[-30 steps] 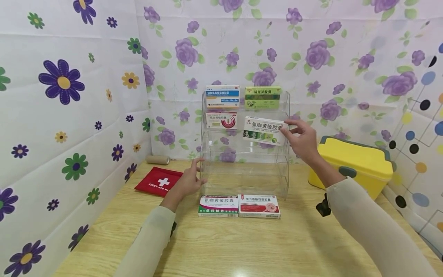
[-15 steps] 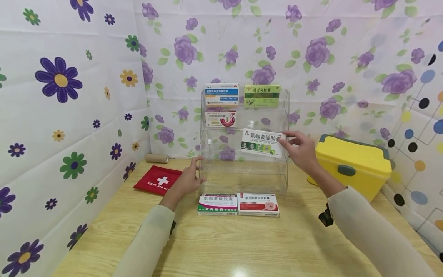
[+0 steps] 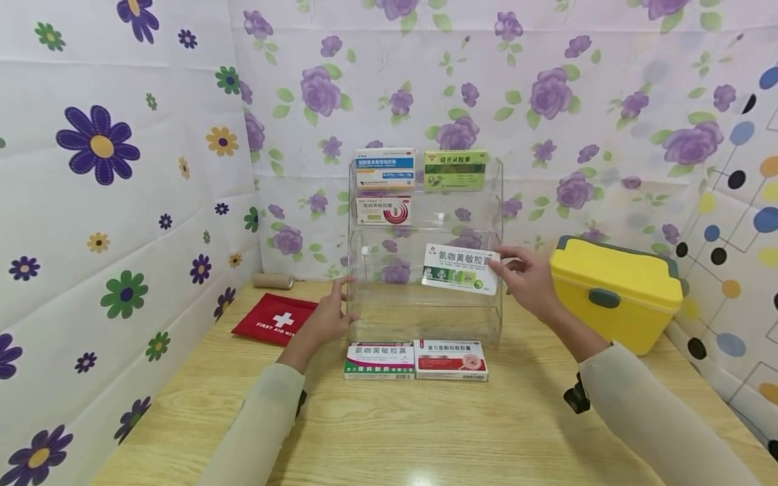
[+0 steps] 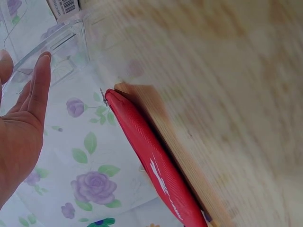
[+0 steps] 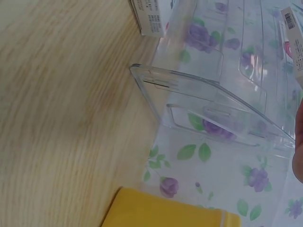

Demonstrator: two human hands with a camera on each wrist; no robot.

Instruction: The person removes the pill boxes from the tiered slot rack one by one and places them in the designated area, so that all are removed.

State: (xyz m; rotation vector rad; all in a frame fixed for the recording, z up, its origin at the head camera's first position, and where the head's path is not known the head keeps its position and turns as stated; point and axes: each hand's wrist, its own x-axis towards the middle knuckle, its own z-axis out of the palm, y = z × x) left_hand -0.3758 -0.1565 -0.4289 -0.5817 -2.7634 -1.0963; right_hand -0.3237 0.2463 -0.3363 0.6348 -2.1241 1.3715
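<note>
In the head view my right hand (image 3: 530, 278) pinches the right end of a white and green medicine box (image 3: 457, 270). The box tilts slightly, in front of the right side of a clear tiered display rack (image 3: 425, 314), its middle tiers behind it. My left hand (image 3: 327, 318) touches the rack's left side; the left wrist view shows its fingers (image 4: 41, 85) fairly straight against the clear edge. Blue-white (image 3: 385, 169) and green (image 3: 456, 170) medicine boxes stand on the top tier. A red-white box (image 3: 383, 210) sits one tier below, at left.
Two medicine boxes, one green-white (image 3: 379, 360) and one red-white (image 3: 452, 360), lie before the rack. A red first aid pouch (image 3: 273, 320) and a brown roll (image 3: 272, 281) are at left. At right stands a yellow case (image 3: 616, 290) with a green-grey latch.
My right hand has lowered the white and green box from near the second tier to in front of the middle tiers. The left hand stays at the rack's side.
</note>
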